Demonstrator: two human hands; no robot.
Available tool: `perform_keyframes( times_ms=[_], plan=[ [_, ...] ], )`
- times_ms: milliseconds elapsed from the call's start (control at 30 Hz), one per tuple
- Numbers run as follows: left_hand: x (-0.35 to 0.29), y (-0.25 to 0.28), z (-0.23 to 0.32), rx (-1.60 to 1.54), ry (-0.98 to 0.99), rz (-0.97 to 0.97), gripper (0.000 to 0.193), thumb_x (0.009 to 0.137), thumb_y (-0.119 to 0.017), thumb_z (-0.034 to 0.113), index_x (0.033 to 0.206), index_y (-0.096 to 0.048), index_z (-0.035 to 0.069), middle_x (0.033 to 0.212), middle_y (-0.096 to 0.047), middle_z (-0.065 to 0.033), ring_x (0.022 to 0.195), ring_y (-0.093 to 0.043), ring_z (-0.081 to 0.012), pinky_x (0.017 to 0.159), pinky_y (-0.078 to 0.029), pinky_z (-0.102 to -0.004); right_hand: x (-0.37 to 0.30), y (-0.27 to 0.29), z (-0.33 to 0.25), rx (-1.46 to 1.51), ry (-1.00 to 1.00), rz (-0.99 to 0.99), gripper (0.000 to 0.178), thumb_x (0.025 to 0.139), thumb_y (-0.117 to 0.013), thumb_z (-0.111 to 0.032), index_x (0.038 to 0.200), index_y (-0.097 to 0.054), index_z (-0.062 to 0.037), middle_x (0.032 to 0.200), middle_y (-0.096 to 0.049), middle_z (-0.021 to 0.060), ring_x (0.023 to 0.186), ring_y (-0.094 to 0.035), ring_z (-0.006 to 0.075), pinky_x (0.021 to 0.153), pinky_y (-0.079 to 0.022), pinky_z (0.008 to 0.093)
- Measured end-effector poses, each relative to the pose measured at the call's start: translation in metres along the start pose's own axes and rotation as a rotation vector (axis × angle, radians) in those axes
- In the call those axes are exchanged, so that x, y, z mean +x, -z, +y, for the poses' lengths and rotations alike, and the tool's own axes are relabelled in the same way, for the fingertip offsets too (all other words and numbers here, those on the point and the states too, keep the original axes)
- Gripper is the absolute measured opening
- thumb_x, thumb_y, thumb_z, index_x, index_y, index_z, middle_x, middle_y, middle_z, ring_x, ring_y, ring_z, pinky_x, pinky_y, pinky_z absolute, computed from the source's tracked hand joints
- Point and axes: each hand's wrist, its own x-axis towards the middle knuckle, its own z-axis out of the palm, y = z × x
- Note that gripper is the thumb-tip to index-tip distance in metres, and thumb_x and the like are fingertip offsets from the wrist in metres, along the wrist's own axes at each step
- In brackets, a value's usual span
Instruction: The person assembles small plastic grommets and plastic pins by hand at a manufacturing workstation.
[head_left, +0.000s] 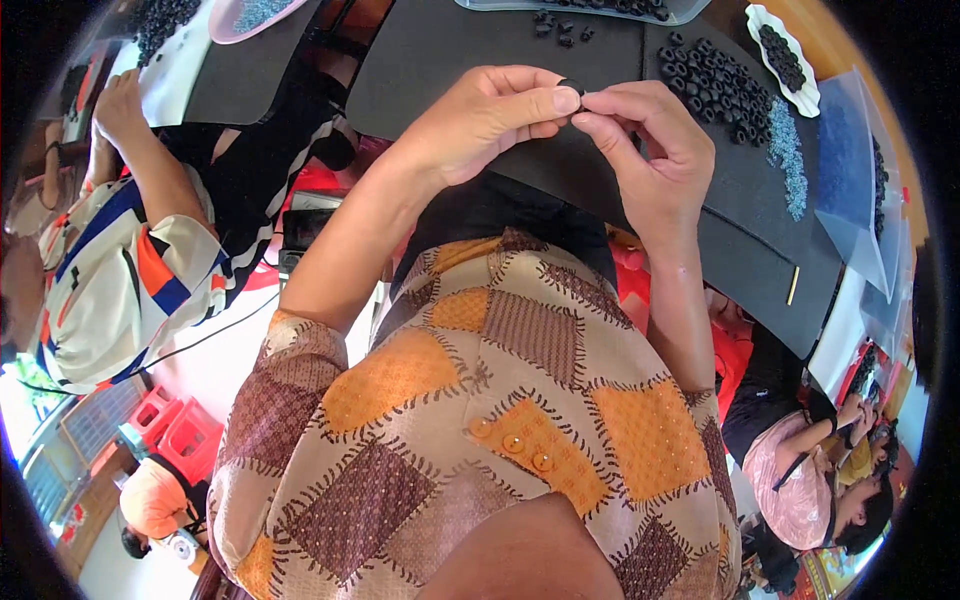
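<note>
My left hand [495, 115] and my right hand [655, 140] meet above the near edge of the dark table. Both are closed, thumb against fingers, on a small black part [572, 86]. Most of that part is covered by my fingertips, so its full shape is hidden. To the right of my right hand lies a pile of black ring-like parts [710, 88]. Beside the pile is a strip of small translucent blue pieces [787, 160].
A clear tub [590, 8] of black parts stands at the far edge. At right are a white scalloped dish [783, 60] of black bits, a clear plastic bin [860, 190] and a thin yellow stick [793, 285]. People sit at both sides.
</note>
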Motion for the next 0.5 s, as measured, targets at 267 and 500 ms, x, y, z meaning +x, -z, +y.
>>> perform_keyframes(
  times_ms=[267,500],
  plan=[
    [-0.003,-0.003,0.000,0.182,-0.091,0.067,0.032,0.090,-0.071,0.027,0.110,-0.070,0.002,0.098,-0.069,-0.0024,0.085,-0.061,-0.0080,0.080,-0.051,-0.0234,-0.007,-0.009,-0.002,0.119,-0.198,0.072,0.011,0.079,-0.076,0.000,0.088,-0.071,-0.0013,0.083,-0.068,0.0046,0.071,-0.065,0.0100,0.064,-0.052,0.0232],
    [-0.009,-0.006,-0.003,0.279,-0.090,0.105,0.031,0.091,-0.070,0.024,0.112,-0.070,0.002,0.092,-0.069,-0.0027,0.085,-0.062,-0.0089,0.080,-0.051,-0.0240,-0.016,-0.010,-0.004,0.238,-0.354,0.086,0.009,0.081,-0.074,0.002,0.088,-0.070,0.0008,0.086,-0.069,0.0037,0.079,-0.067,0.0085,0.069,-0.053,0.0219]
  ],
)
